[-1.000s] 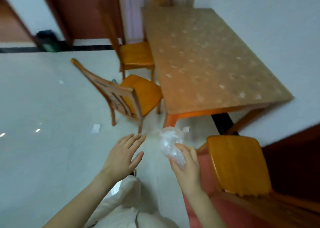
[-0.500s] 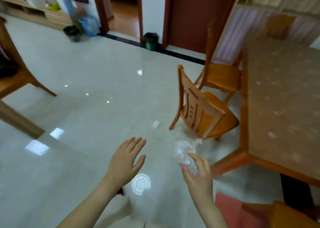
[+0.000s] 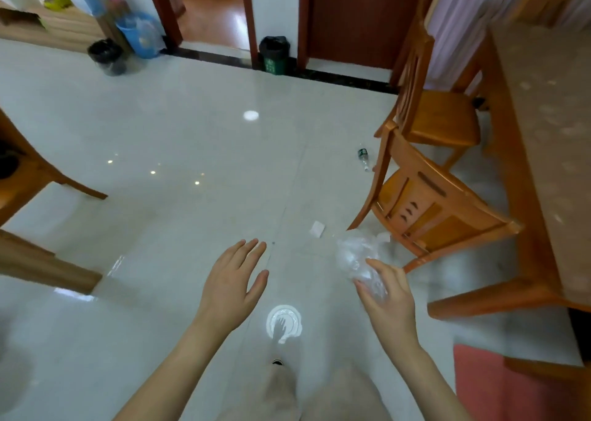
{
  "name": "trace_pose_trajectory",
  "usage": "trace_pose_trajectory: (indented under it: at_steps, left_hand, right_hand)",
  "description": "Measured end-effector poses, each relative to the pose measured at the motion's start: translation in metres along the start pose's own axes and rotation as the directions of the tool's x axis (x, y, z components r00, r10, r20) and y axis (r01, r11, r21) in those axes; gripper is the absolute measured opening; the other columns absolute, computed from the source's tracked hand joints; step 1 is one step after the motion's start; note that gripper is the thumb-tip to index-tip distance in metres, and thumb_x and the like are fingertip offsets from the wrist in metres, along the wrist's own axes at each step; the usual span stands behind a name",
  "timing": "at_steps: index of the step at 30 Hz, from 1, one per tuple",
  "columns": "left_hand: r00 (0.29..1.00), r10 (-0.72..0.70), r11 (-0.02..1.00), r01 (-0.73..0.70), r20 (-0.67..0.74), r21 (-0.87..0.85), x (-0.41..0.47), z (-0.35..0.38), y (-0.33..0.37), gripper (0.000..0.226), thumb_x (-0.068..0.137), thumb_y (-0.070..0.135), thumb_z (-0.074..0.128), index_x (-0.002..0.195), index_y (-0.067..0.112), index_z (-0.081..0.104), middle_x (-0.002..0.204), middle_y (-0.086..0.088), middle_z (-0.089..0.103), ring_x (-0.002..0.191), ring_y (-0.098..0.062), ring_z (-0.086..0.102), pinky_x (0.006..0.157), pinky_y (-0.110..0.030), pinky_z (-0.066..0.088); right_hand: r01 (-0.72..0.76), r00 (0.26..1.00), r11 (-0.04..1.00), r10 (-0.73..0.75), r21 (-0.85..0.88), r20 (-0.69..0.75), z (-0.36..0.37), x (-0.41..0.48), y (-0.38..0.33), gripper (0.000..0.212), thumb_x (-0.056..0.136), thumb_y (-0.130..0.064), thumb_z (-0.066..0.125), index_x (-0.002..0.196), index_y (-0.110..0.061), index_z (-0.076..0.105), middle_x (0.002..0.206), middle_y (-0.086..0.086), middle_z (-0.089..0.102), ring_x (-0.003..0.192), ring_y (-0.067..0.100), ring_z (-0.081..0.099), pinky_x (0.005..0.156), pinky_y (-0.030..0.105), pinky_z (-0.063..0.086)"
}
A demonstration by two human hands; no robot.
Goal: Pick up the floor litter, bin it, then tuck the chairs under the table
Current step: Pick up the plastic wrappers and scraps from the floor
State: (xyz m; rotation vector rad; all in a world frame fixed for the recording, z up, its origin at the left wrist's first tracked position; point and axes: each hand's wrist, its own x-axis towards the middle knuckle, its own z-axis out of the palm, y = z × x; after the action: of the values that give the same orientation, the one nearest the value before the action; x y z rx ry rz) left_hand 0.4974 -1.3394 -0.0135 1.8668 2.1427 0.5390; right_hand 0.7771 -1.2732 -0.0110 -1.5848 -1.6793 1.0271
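**A:** From the head camera, what are the person's hands doing?

**B:** The left hand (image 3: 233, 289) is held out flat over the floor (image 3: 160, 132), fingers straight and together, holding nothing. The right hand (image 3: 388, 305) pinches a crumpled clear plastic bag (image 3: 355, 257) between thumb and fingers. Most of the bag sticks up above the fingertips.

**A:** Is any litter on the ground?

**B:** A white paper scrap (image 3: 317, 228) lies on the tiles just left of the near chair (image 3: 428, 209), close to one of its legs. Farther off, a small bottle (image 3: 364, 158) lies on its side beside that chair's back post.

**A:** And the chairs?

**B:** The near chair stands at an angle, its slatted back towards the camera, with its seat clear of the table (image 3: 543, 152). The far chair (image 3: 438, 117) stands behind it along the same table edge, also with its seat in the open.

**A:** Where can the litter go?

**B:** A green bin (image 3: 274, 54) with a black liner stands against the far wall between two doorways. A black wastebasket (image 3: 107, 56) stands well to its left, just beside a blue bucket (image 3: 140, 35).

**A:** Anything else?

**B:** There is a red mat (image 3: 511, 388) at the lower right, and wooden furniture legs (image 3: 32, 177) along the left edge.
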Motion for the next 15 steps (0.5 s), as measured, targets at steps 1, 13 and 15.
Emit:
trace_pose_trajectory:
  at_steps: [1,13,15]
  left_hand:
    - [1.000,0.009,1.000,-0.009,0.004,-0.011,0.013,-0.001,-0.006,0.053,0.097,0.044,0.035,0.141,0.018,0.048,0.144,0.002,0.049,0.137,-0.022,0.039,0.110,-0.039,0.035]
    - [0.987,0.066,0.998,-0.064,0.144,-0.017,0.175,0.051,-0.038,0.053,0.097,0.044,0.035,0.141,0.017,0.047,0.142,-0.001,0.051,0.136,-0.025,0.040,0.112,-0.039,0.031]
    - [0.987,0.057,0.998,-0.053,0.151,-0.029,0.202,0.054,-0.040,0.053,0.097,0.044,0.035,0.141,0.016,0.048,0.142,-0.002,0.052,0.136,-0.025,0.040,0.112,-0.039,0.032]
  right_hand:
    - [-0.013,1.000,1.000,0.012,-0.012,-0.014,0.003,0.008,-0.002,0.036,0.089,-0.025,0.071,0.123,-0.026,0.061,0.111,-0.017,0.048,0.103,-0.016,0.048,0.076,-0.002,0.037]
    - [-0.074,0.997,0.991,0.071,-0.111,-0.034,0.039,0.170,0.014,0.038,0.090,-0.036,0.067,0.125,-0.025,0.058,0.115,-0.006,0.050,0.101,-0.012,0.049,0.074,0.000,0.040]
    - [-0.074,0.997,0.989,0.068,-0.129,-0.047,0.044,0.199,0.012,0.039,0.090,-0.034,0.067,0.125,-0.020,0.059,0.115,-0.002,0.052,0.095,-0.005,0.050,0.076,-0.003,0.037]
